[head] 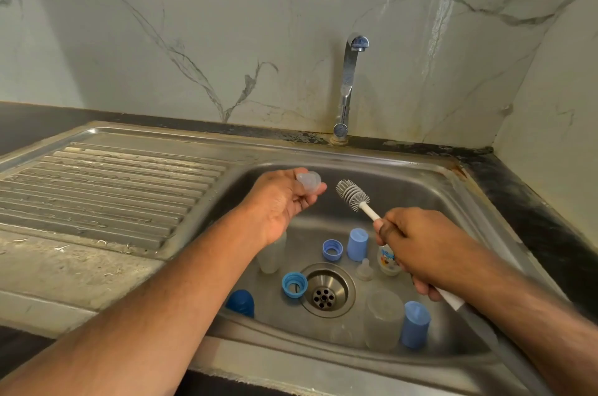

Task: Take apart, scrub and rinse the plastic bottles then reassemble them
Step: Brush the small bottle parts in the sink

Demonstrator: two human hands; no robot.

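My left hand [283, 201] holds a clear silicone teat [309, 181] over the sink basin [437, 198]. My right hand [417, 247] grips the white handle of a grey silicone bottle brush [351, 194], whose head points at the teat without touching it. On the basin floor lie bottle parts: two blue rings [332, 249] [294, 284], two light blue caps [357, 244] [415, 324], a dark blue cap [241, 302], a second clear teat [365, 269], clear bottle bodies [271, 255] [383, 318] and a printed bottle [388, 261] partly hidden by my right hand.
The drain [324, 293] sits in the middle of the basin. A chrome tap [348, 82] stands at the back with no water running. A ribbed steel drainboard [106, 192] lies to the left, and a dark counter edge [524, 201] runs on the right.
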